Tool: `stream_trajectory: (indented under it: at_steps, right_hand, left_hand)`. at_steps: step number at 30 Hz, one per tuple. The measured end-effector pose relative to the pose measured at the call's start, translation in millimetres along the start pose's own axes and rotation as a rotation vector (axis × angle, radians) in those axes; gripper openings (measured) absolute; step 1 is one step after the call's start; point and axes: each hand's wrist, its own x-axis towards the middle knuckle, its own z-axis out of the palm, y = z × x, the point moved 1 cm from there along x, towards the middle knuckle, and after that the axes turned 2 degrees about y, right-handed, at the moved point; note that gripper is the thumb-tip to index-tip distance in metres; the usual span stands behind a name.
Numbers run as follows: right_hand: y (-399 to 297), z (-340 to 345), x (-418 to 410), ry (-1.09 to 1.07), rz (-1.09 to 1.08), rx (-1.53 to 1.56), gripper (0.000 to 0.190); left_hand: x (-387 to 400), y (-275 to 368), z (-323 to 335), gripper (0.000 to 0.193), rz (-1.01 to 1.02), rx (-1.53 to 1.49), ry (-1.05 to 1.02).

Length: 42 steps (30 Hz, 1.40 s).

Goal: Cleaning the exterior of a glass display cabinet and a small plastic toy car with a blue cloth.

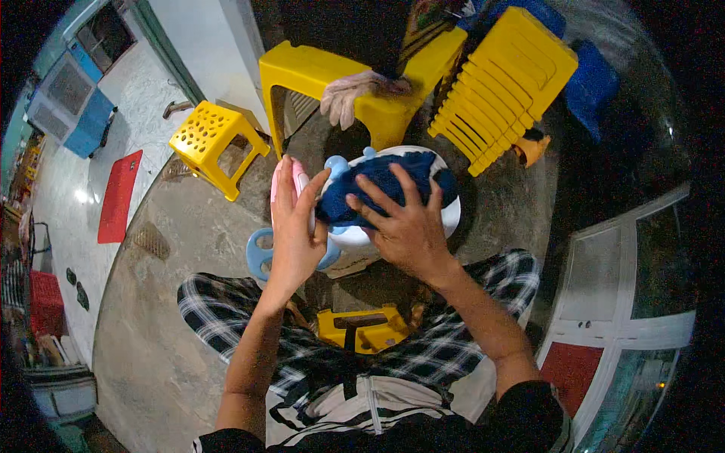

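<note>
A bundle of dark blue cloth [362,195] lies over a rounded white plastic object [452,217] in front of me. Light blue knobs [337,165] stick out at the cloth's far side, and a light blue looped part [259,253] shows at the near left. My right hand [405,229] rests on the cloth with its fingers spread. At the cloth's left edge is my left hand [297,226], its fingers extended. Beside and partly behind these fingers stands a pink-and-white piece [277,184]; whether the hand grips it or the cloth is unclear.
Beyond the cloth, a pale glove [346,97] hangs over a large yellow plastic stool [317,59]. Stacked yellow stools [504,85] stand at the right, a small yellow stool [212,141] at the left. A yellow plastic object [362,328] sits between my legs. A white-framed glass door [617,317] is at the right.
</note>
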Motion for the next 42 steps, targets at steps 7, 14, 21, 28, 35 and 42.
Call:
stream_trajectory:
  at_steps: [7,14,21,28,35,42]
  right_hand:
    - [43.6,11.5,56.3,-0.173,0.037,0.179,0.031]
    - [119.7,52.2,33.3,-0.148,0.277,0.742,0.044]
    - [97.1,21.2,12.7,-0.084,0.434,0.708,0.038]
    - [34.7,-9.4,4.7,-0.077,-0.020,0.485,0.030]
    - [-6.4,2.8,32.8,-0.072,-0.339,0.321,0.021]
    - [-3.9,17.8,47.7,-0.063,-0.371,0.222,0.023]
  left_hand:
    - [1.1,10.1,7.2,0.078,0.050,-0.052,-0.055]
    - [-6.7,14.3,13.4,0.078,0.084,-0.040,-0.045]
    - [0.1,28.3,15.3,0.077,0.033,-0.090,-0.066]
    - [-2.3,7.0,-2.8,0.074,-0.234,-0.396,-0.011]
    - [-3.0,-4.2,-10.3,0.074,-0.139,-0.318,-0.011]
    - [8.8,-19.2,-14.9,0.069,-0.203,-0.240,-0.002]
